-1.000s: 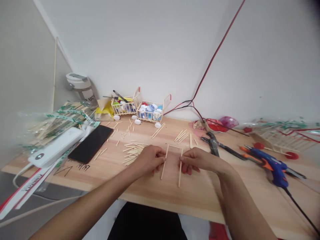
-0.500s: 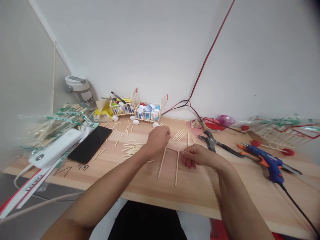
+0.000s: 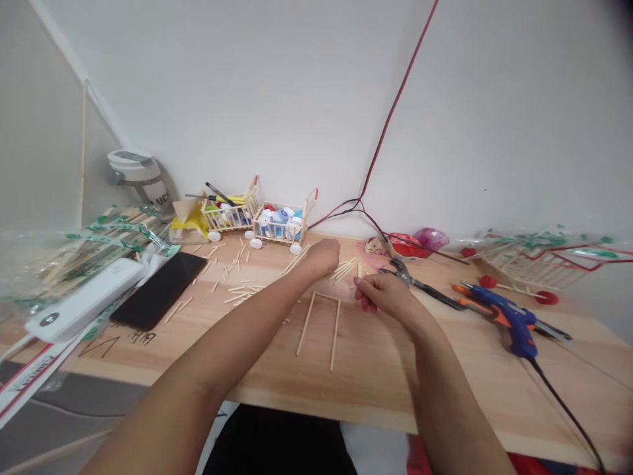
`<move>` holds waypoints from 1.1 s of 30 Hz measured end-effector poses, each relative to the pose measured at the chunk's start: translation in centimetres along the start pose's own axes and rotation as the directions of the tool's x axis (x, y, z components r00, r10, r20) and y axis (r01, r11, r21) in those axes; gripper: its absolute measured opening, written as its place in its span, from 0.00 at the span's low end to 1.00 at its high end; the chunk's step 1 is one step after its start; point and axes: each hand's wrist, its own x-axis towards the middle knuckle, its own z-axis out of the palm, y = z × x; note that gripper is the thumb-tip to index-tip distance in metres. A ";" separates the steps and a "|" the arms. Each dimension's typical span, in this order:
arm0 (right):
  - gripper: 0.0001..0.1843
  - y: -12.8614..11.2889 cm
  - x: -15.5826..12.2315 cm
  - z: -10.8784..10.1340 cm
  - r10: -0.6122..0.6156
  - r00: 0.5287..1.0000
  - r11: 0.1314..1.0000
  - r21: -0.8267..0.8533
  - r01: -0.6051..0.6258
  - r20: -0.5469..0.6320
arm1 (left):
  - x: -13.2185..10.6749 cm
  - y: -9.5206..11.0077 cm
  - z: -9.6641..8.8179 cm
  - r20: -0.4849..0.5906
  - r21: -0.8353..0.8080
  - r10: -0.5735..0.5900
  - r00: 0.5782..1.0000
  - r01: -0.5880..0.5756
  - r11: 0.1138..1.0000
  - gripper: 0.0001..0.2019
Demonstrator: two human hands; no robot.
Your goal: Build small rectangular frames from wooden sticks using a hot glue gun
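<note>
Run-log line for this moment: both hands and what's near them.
left hand: over loose sticks | right hand: beside stick frame | glue gun: lying to the right, untouched

Left hand (image 3: 324, 254) hides its own fingertips beyond the stick frame (image 3: 306, 324); packets (image 3: 93, 241) far left of it are blurry.

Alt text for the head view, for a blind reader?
The person's left hand reaches to loose short sticks on a wooden desk, while the right hand is beside a three-sided stick frame. Pliers and a blue glue gun lie to the right, a phone to the left.
</note>
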 end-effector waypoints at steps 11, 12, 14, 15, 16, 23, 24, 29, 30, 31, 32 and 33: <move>0.13 -0.3 0.6 2.0 -0.308 0.930 0.910 -0.347 0.227 -0.200 | -3.4 -2.2 -1.6 -0.070 -0.038 0.059 0.996 -0.062 0.997 0.12; 0.11 -0.4 0.7 2.3 -0.335 0.921 0.901 -0.352 0.252 -0.197 | -4.1 -2.9 -1.9 -0.064 -0.068 0.073 0.995 -0.078 0.995 0.11; 0.07 -0.6 0.8 3.0 -0.369 0.913 0.890 -0.350 0.292 -0.177 | -5.8 -4.5 -2.2 -0.049 -0.256 0.127 0.991 -0.136 0.957 0.10; 0.06 -0.8 0.8 3.3 -0.377 0.912 0.886 -0.350 0.303 -0.163 | -6.8 -5.3 -2.3 -0.047 -0.381 0.124 0.991 -0.133 0.915 0.11; 0.05 -0.9 0.8 3.5 -0.383 0.912 0.882 -0.353 0.313 -0.147 | -7.9 -6.0 -2.2 -0.039 -0.475 0.103 0.994 -0.109 0.873 0.11; 0.07 -1.0 0.8 3.9 -0.412 0.896 0.876 -0.342 0.340 -0.165 | -16.8 -7.4 -0.7 -0.071 -0.538 0.055 0.996 -0.085 0.839 0.08; 0.07 -0.9 0.8 3.8 -0.406 0.895 0.882 -0.336 0.331 -0.184 | -17.9 -7.0 -0.3 -0.106 -0.511 0.064 0.992 -0.110 0.852 0.09; 0.09 -1.1 0.4 3.6 -0.363 0.900 0.900 -0.342 0.271 -0.241 | -21.4 -5.8 3.0 -0.285 -0.388 0.142 0.948 -0.249 0.887 0.06; 0.10 -1.2 0.3 3.6 -0.366 0.899 0.900 -0.340 0.275 -0.242 | -21.7 -5.7 3.7 -0.327 -0.366 0.135 0.935 -0.257 0.894 0.06; 0.10 -1.2 0.2 3.6 -0.371 0.898 0.899 -0.333 0.283 -0.239 | -21.9 -5.7 4.2 -0.353 -0.345 0.137 0.926 -0.265 0.900 0.06; 0.10 -1.3 0.1 3.7 -0.375 0.897 0.900 -0.323 0.292 -0.234 | -21.9 -5.7 4.7 -0.371 -0.334 0.137 0.919 -0.269 0.903 0.06; 0.10 -1.3 0.1 3.7 -0.380 0.896 0.901 -0.310 0.303 -0.230 | -21.9 -5.8 5.1 -0.387 -0.329 0.136 0.912 -0.274 0.904 0.06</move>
